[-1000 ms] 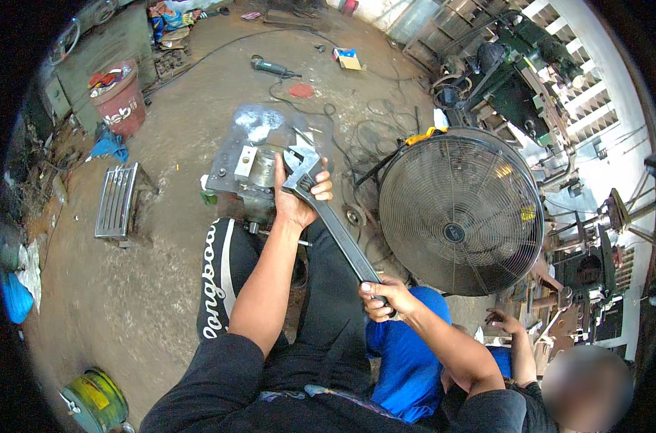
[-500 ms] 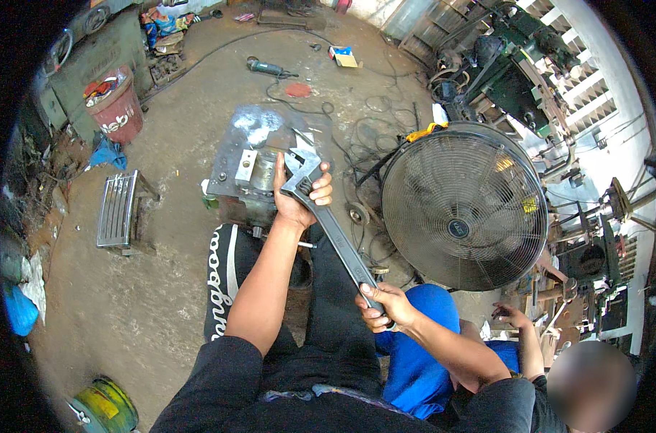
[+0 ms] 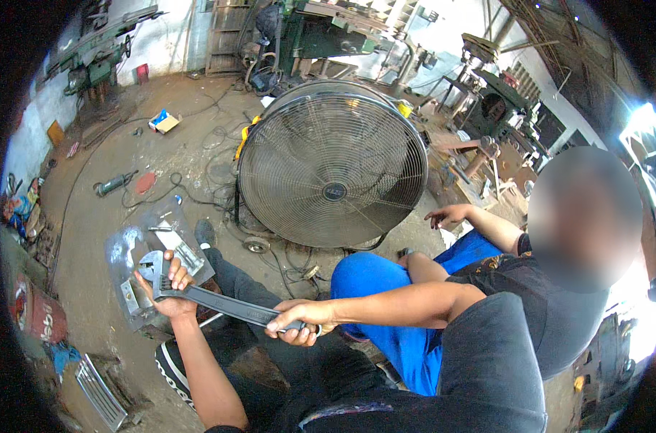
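The person sat low on the concrete floor (image 3: 97, 216) of a workshop and held a big adjustable wrench (image 3: 219, 303) with both hands. The left hand (image 3: 167, 287) was closed around the head end of the wrench, the fingers curled over it, just where the head met a grey metal part (image 3: 136, 256) on the floor. The right hand (image 3: 297, 322) was shut firmly around the far end of the dark handle, with the arm stretched across the legs. The wrench lay almost level between the two hands, its head to the left and a little higher in the view, touching the metal part. I could not tell if its jaws were fitted on a bolt or a nut, because the left hand covered this place.

Behind the metal part stood a large round fan (image 3: 333, 164) with a wire grille, upright on the floor, with black cables (image 3: 198, 180) lying loose beside it. A second person (image 3: 487, 289) in blue trousers and a dark shirt sat just beside, at the right, with one hand (image 3: 447, 214) resting out toward the fan. An angle grinder (image 3: 115, 184) lay further away on the floor at the left, and green machines (image 3: 306, 32) stood along the back wall.
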Demonstrator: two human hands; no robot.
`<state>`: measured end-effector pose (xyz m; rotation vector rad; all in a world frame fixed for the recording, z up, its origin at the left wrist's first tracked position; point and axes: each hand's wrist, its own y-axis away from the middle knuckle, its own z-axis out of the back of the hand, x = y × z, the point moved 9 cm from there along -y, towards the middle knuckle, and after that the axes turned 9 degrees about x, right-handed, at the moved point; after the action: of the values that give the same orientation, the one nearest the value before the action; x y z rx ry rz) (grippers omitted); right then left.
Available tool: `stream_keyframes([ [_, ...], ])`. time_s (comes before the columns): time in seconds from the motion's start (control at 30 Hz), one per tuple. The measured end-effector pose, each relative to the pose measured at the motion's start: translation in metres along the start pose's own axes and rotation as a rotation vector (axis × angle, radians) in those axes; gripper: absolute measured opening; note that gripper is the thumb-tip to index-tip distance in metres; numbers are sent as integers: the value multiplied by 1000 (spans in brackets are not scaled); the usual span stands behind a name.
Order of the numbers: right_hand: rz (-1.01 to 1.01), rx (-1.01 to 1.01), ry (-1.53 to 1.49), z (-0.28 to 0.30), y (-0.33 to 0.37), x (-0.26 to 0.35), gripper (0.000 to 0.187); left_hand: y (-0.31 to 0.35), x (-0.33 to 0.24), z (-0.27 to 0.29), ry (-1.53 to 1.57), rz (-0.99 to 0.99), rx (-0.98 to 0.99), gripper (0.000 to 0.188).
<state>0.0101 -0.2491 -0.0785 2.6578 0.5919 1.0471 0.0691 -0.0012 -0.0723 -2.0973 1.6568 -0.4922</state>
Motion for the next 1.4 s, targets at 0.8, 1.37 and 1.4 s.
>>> stream_keyframes([
  [0.8,-1,-198,45,-20,-43,-36,30,10,-8,-2,5,196,-46,57],
  [1.37,146,-360,324,10,-52,-47,41,23,-12,5,-313,237,-21,74],
  [1.4,194,-376,311,4,-40,-39,44,31,-14,19,-97,125,-258,75],
])
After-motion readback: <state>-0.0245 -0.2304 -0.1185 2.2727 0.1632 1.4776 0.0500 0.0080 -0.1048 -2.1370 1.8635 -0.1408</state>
